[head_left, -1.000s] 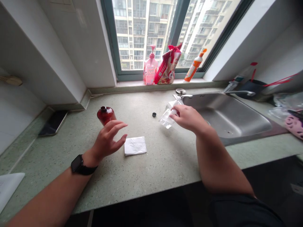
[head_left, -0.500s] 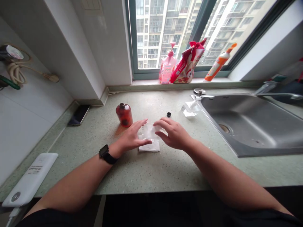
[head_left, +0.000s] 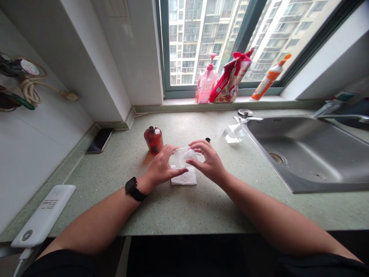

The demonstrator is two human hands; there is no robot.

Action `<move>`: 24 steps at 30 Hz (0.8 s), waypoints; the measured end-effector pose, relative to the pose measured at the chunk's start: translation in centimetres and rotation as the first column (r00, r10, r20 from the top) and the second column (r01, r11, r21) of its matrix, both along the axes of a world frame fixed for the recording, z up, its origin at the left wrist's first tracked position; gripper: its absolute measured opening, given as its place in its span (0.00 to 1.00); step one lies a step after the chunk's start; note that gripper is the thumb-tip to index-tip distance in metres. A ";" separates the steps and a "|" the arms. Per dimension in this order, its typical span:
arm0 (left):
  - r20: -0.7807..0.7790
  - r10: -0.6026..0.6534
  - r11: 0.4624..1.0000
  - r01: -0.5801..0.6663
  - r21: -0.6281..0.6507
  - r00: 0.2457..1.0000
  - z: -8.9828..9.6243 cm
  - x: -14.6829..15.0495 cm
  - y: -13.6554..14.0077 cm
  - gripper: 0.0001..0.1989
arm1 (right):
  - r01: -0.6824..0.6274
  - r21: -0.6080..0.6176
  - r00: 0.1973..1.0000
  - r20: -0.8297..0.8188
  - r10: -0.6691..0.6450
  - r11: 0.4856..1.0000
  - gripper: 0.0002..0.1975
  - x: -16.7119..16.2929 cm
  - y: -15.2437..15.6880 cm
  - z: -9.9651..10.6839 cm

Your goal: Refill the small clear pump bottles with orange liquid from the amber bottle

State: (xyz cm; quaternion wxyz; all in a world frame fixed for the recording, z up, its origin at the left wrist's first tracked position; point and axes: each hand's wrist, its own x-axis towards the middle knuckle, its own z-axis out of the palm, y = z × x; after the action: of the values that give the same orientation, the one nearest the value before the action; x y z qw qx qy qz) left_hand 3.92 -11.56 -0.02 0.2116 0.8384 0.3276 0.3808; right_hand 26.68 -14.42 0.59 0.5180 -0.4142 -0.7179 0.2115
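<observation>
- Kitchen corner, speckled green counter (head_left: 173, 215) under a window (head_left: 187, 38), steel sink (head_left: 305, 146) off to the right. What's in hand?
- Clear plastic piece (head_left: 180, 158), up front between both hands, just over a folded white tissue (head_left: 184, 179). Whitish rounded bit at its right side. Can't tell what it is exactly.
- Hand states?
- Left hand (head_left: 163, 166): grasping it, thumb along the near edge, fingers on the far edge. Right hand (head_left: 209, 159): fingers and thumb curled round the right side, looks like a light fingertip hold. Exact contact points hidden by glare.
- Neighbors?
- Reddish-brown bottle (head_left: 153, 141), upright, uncapped, right by the left fingers; can't say if they touch. Small black cap (head_left: 208, 140) just behind the right hand. Clear pump bottle (head_left: 234, 134) by the sink edge, well apart from the bottle.
- How would you handle it?
- Light grip, I'd say. Plastic looks thin and slick, so squeezing would likely buckle it. Left as anchor, right for the fine work. Keep it low over the tissue in case it slips.
- Risks?
- Left knuckles tipping the bottle, mostly. Right hand could also brush the cap and send it rolling. Small wrist motions, elbows quiet.
</observation>
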 end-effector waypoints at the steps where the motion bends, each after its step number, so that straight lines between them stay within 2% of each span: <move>1: -0.006 -0.005 1.000 0.005 0.004 1.000 -0.1 0.0 0.0 0.32 | 0.002 -0.008 1.000 -0.027 -0.002 1.000 0.17 -0.2 0.0 -0.1; 4: -0.001 -0.018 1.000 0.018 0.021 1.000 -0.6 -0.1 0.1 0.34 | 0.011 -0.010 0.998 -0.058 -0.012 1.000 0.15 -0.5 -0.1 -0.3; 8: 0.003 -0.013 0.998 0.013 0.058 1.000 -0.9 -0.2 0.1 0.36 | 0.039 0.067 0.999 0.008 -0.040 0.997 0.12 -0.6 -0.3 -0.3; 15: -0.062 0.088 0.989 -0.080 0.121 0.994 -0.7 -0.1 0.0 0.37 | 0.097 0.153 0.992 0.060 -0.108 0.983 0.12 -0.9 -0.4 -0.3; 24: -0.023 0.068 0.987 -0.064 0.148 0.997 -0.6 -0.1 -0.2 0.35 | 0.091 0.216 0.991 0.073 -0.109 0.972 0.10 -0.7 -0.4 0.0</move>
State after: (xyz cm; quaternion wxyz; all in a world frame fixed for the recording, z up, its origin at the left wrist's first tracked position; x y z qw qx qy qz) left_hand 3.81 -11.79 -0.59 0.1320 0.8457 0.3292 0.3988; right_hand 25.93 -14.87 0.58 0.5386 -0.4008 -0.7357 0.0894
